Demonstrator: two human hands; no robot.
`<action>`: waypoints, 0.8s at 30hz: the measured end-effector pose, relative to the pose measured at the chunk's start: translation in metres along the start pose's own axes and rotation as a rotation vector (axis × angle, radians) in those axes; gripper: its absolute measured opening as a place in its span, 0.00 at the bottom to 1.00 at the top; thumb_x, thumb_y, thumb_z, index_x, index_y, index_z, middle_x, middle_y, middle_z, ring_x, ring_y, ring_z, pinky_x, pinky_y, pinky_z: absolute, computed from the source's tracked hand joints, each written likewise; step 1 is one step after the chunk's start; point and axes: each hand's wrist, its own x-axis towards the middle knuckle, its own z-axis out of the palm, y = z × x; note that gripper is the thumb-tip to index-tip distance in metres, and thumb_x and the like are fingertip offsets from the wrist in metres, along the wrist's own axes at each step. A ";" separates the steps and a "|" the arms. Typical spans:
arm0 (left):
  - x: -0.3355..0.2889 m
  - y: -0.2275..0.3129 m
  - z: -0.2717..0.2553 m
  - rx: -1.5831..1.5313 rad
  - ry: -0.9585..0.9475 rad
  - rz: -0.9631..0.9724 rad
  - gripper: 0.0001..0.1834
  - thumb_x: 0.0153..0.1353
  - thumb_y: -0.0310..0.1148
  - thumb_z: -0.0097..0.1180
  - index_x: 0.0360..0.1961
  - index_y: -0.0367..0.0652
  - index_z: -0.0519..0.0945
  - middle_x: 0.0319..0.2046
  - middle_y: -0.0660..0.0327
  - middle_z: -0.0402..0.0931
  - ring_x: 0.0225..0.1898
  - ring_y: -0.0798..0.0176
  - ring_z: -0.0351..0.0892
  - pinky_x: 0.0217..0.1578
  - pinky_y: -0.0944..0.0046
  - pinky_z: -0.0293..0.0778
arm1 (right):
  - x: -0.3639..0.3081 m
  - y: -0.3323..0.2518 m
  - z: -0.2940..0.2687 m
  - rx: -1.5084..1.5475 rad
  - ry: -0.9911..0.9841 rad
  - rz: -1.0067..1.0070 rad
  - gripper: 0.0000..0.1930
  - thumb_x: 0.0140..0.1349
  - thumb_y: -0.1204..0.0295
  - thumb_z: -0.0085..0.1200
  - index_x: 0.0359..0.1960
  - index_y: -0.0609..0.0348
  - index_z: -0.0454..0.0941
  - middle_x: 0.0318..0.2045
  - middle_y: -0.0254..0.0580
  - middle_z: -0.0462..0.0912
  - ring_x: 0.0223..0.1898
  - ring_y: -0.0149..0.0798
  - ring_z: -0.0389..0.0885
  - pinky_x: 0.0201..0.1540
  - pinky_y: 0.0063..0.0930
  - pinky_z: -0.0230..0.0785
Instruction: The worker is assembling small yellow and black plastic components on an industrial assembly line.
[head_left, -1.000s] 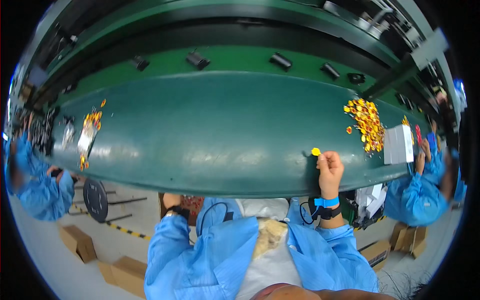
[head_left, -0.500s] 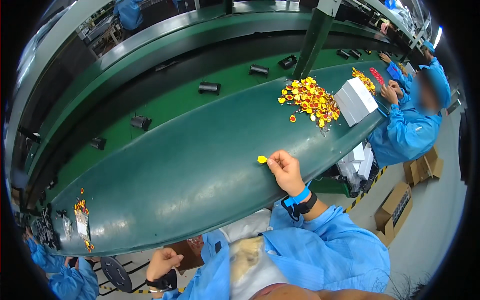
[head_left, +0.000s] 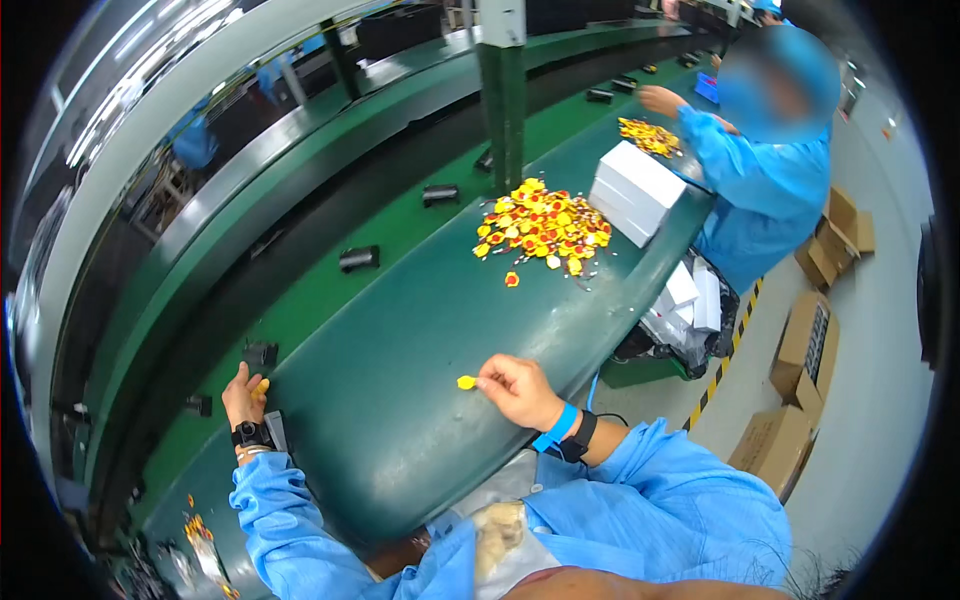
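Note:
A small yellow hexagonal piece (head_left: 466, 382) sticks out from the pinched fingertips of my right hand (head_left: 515, 388), over the green work surface (head_left: 400, 455). My left hand (head_left: 243, 397) is stretched out across the far edge of that surface, at the green conveyor belt. Its fingers are apart, and a black cylindrical part (head_left: 260, 353) lies just beyond the fingertips; whether they touch I cannot tell. Farther off to the right, a loose pile of yellow-and-red pieces (head_left: 545, 225) with thin dark leads lies on the surface.
Several black parts (head_left: 360, 258) lie along the conveyor (head_left: 320, 300). White boxes (head_left: 638, 190) stand beside the pile, near a green post (head_left: 502, 120). A co-worker in blue (head_left: 765, 190) is at the right, by another yellow pile (head_left: 650, 136). Cardboard boxes (head_left: 800, 350) sit on the floor.
My left hand has gone from beside my body out to the conveyor's edge. The view has turned left. My right hand keeps the yellow piece pinched. The co-worker's arm now reaches toward the conveyor.

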 end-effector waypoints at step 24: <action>-0.188 -0.007 0.150 0.050 -0.811 0.127 0.04 0.59 0.26 0.56 0.34 0.37 0.77 0.26 0.63 0.76 0.24 0.69 0.79 0.21 0.76 0.74 | 0.001 0.006 0.002 0.181 -0.038 0.013 0.04 0.60 0.76 0.53 0.29 0.62 0.73 0.20 0.26 0.71 0.22 0.18 0.65 0.22 0.15 0.59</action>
